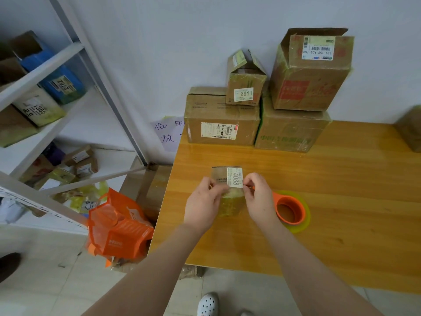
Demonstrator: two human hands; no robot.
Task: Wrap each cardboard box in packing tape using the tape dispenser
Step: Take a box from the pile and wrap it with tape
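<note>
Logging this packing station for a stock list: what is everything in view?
small box: 1, brown, labelled 4088, held at table
tape dispenser: 1, orange, yellowish tape, on table right of small box
stacked boxes: 4, brown, table's far edge
cut-off box: 1, brown, table's right edge
table: 1, orange-brown wood
shelf: 1, white, left, holds parcels
bag: 1, orange, floor left of table
note: 1, pale, on wall
left hand: 1, grips small box
right hand: 1, pinches small box

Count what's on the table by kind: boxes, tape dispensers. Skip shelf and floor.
Cardboard boxes: 6 (4088 box, 2911 box, open-topped box, barcode-label box, green-print box, right-edge box)
Tape dispenser: 1
Total: 7
</note>
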